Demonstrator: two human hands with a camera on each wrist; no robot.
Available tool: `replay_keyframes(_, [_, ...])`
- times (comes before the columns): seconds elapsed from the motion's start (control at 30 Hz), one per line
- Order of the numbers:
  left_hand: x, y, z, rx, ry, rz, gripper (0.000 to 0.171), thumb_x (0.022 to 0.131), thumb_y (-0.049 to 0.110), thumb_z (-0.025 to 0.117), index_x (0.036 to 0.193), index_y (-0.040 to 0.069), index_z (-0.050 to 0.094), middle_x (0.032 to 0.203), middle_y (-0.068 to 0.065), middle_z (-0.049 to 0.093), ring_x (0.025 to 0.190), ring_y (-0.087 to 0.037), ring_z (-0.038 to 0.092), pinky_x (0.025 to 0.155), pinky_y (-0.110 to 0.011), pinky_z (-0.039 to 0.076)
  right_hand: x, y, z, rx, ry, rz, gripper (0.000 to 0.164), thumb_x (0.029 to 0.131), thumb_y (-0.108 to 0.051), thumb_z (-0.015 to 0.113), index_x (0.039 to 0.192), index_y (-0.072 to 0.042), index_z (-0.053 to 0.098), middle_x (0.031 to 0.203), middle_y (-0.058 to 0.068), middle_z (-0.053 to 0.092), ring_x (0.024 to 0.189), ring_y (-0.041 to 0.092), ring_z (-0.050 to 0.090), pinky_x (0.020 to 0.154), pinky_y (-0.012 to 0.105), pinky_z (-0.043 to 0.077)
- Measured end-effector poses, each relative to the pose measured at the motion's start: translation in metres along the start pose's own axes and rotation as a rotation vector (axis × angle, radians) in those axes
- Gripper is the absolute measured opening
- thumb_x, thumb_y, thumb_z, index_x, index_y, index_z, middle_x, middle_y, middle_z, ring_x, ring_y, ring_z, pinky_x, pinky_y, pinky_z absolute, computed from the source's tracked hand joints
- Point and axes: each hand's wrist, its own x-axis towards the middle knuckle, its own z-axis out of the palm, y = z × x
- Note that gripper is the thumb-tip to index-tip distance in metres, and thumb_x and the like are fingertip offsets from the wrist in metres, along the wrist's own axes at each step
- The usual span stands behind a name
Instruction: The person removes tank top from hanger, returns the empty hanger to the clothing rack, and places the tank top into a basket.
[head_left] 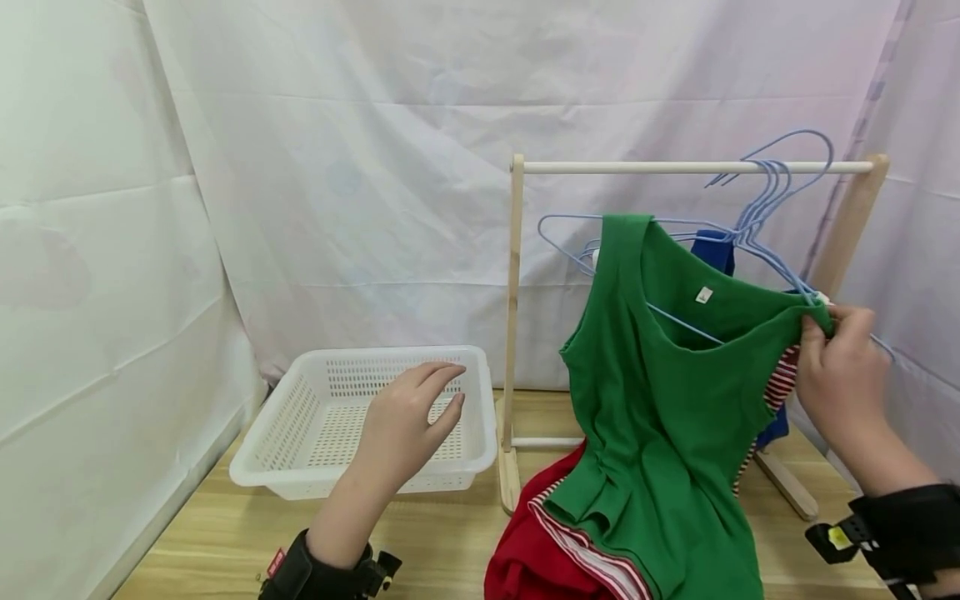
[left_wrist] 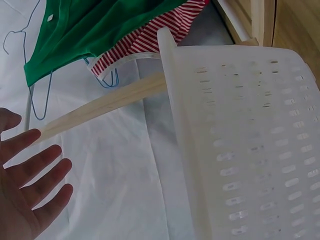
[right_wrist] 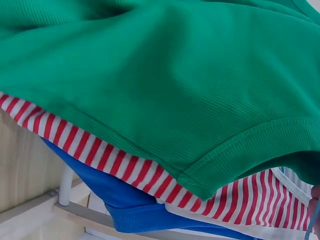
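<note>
A green sleeveless top (head_left: 675, 392) hangs on a light blue wire hanger (head_left: 577, 250), its left strap over the hanger's arm. My right hand (head_left: 847, 375) pinches the other strap at the hanger's right end, thumb in front. Only a bit of that hand shows at the edge of the right wrist view. My left hand (head_left: 408, 417) holds nothing, fingers loosely bent and thumb apart, above the white basket (head_left: 251, 475) in the head view. Behind the green top hang a red-and-white striped garment (right_wrist: 145, 180) and a blue garment (right_wrist: 135, 212), both partly covered.
The clothes rack has a white rail (head_left: 622, 167) and wooden posts (head_left: 514, 317). Several hanger hooks gather near its right end. Red cloth (head_left: 532, 533) shows below the green top's hem. White curtains (head_left: 360, 192) surround the wooden table (head_left: 427, 542).
</note>
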Motion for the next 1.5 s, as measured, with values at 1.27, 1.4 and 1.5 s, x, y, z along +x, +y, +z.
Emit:
replay_keyframes(1.27, [0.002,0.002,0.0,-0.126,0.074,-0.155,0.056,0.085,0.027,0.055,0.135,0.014,0.033,0.134,-0.006,0.041,0.121,-0.02,0.034,0.097,-0.046,0.036,-0.043,-0.061,0.008,0.102,0.027,-0.481,0.021,0.087,-0.013,0.054,0.101,0.002,0.054,0.076,0.016,0.061,0.05,0.023,0.049,0.037,0.037,0.037])
replay_keyframes(1.4, [0.004,0.002,0.001,-0.133,0.052,-0.155,0.056,0.085,0.028,0.055,0.135,0.014,0.034,0.136,-0.006,0.039,0.123,-0.021,0.032,0.098,-0.049,0.033,-0.047,-0.067,0.011,0.113,0.047,-0.552,0.032,0.093,-0.027,0.047,0.1,0.002,0.055,0.074,0.014,0.06,0.043,0.018,0.041,0.033,0.038,0.034])
replay_keyframes(1.5, [0.006,0.001,0.002,-0.129,0.031,-0.144,0.054,0.086,0.029,0.054,0.134,0.015,0.036,0.135,-0.005,0.041,0.123,-0.021,0.033,0.098,-0.049,0.033,-0.05,-0.071,0.012,0.126,0.053,-0.582,0.038,0.094,-0.034,0.043,0.1,0.002,0.055,0.076,0.013,0.06,0.043,0.017,0.041,0.033,0.038,0.035])
